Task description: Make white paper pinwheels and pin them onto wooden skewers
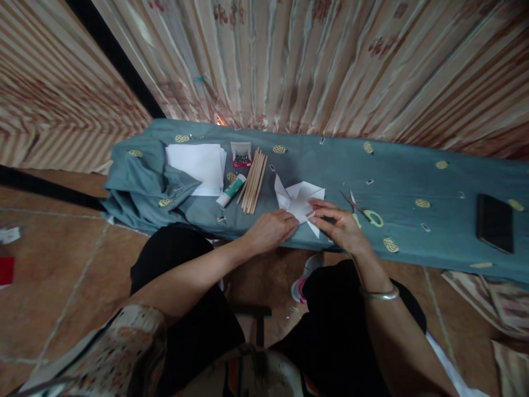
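Note:
A white sheet of paper point(301, 199), cut and partly folded with its corners raised, lies near the front edge of the cloth-covered table. My left hand point(276, 226) pinches its lower left part, fingers pressed together. At the paper's right side, my right hand point(333, 220) has its thumb and fingertips closed on a fold or corner. Just right of that hand rest scissors point(363, 209) with pale green handles, blades apart. Left of the paper is a bundle of thin wooden sticks point(254, 182).
A glue stick point(231, 190), a small open box of dark metal pieces point(241, 154) and a stack of white paper point(194, 165) lie to the left. A black phone point(495, 223) rests at the far right. A striped curtain point(289, 66) hangs behind the table.

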The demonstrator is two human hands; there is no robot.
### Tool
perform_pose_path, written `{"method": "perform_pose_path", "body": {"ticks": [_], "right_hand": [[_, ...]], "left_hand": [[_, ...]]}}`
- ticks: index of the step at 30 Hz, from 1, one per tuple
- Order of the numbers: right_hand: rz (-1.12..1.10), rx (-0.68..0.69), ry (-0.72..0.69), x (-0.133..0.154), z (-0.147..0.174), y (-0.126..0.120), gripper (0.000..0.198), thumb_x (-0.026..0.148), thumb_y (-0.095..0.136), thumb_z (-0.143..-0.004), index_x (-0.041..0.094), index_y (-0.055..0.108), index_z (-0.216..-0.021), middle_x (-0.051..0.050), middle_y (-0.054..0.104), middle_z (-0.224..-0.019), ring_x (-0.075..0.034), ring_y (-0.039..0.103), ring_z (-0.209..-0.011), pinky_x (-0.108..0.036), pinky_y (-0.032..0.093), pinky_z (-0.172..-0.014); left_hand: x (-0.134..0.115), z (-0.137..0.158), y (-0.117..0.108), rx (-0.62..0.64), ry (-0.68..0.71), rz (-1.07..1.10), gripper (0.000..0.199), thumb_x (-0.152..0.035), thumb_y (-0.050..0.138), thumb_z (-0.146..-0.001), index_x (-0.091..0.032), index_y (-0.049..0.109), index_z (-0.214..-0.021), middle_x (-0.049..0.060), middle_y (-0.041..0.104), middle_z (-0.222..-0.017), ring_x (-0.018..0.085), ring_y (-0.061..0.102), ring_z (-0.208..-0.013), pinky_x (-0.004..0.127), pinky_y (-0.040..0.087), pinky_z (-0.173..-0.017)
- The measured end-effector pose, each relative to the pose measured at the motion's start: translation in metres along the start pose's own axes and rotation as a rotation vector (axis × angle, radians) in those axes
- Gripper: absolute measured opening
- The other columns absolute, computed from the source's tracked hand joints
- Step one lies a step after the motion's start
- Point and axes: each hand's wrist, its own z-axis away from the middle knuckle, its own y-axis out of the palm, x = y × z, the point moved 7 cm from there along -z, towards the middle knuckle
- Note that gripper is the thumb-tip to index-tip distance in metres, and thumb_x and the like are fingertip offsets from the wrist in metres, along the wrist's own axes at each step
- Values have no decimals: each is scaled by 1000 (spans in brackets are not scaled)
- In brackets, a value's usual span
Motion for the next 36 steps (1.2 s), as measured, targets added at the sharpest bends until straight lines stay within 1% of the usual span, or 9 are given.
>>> {"method": "perform_pose_path", "body": {"ticks": [7,9,11,14,18,21,27,32,36], "right_hand": [[39,-124,34,1,-10,6,15,38,70,-75,24,74,-76,-9,70,-119,-24,66,-106,-44,48,-101],[63,-154,27,1,-12,7,13,36,69,-74,23,73,-74,-9,70,-119,-25,66,-107,-45,47,-102],[103,-169,16,1,-13,8,11,34,69,-73,23,73,-74,-10,70,-119,-26,65,-110,-46,46,-104],[167,-183,4,1,-15,11,10,32,68,-73,23,73,-74,-11,68,-121,-28,63,-113,-48,45,-104],[232,-197,-13,2,-15,13,11,32,67,-73,22,73,-75,-12,67,-123,-29,64,-108,-49,48,-99],[283,-193,-19,4,-15,16,8,30,68,-73,23,72,-74,-10,66,-123,-28,63,-107,-48,49,-98],[328,-195,-21,4,-14,19,8,30,67,-73,24,71,-74,-10,65,-124,-29,61,-110,-48,47,-99],[331,-203,-19,4,-15,19,8,31,66,-73,24,71,-73,-9,66,-123,-28,63,-106,-47,47,-99],[350,-201,-18,6,-16,20,8,30,66,-74,24,71,-73,-9,65,-124,-29,62,-108,-48,46,-100]], "left_hand": [[2,0,2,-2,-19,21,22,-20,43,-99,-13,64,-101,8,70,-95,19,66,-90,30,52,-81],[4,1,2,-2,-50,39,20,-21,45,-98,-14,62,-106,8,70,-98,19,66,-91,30,53,-81],[6,2,2,-14,-71,63,22,-21,47,-97,-15,57,-116,8,68,-104,19,67,-95,30,53,-84],[4,5,1,-33,-48,85,28,-19,46,-97,-17,53,-124,8,67,-111,18,66,-103,31,53,-89],[1,6,2,-23,-8,61,21,-18,46,-97,-14,59,-113,9,67,-105,19,64,-101,32,53,-90],[0,6,2,-27,-1,52,20,-18,46,-97,-13,62,-108,9,67,-102,19,64,-98,32,53,-88],[-2,5,0,-35,13,33,21,-16,47,-97,-11,64,-108,10,67,-103,20,62,-98,33,53,-88],[0,4,0,-11,-12,7,21,-17,47,-97,-12,64,-108,10,67,-104,20,61,-100,34,53,-89],[1,3,1,19,-35,-12,21,-18,46,-97,-12,65,-107,10,67,-103,21,61,-98,34,53,-88]]}}
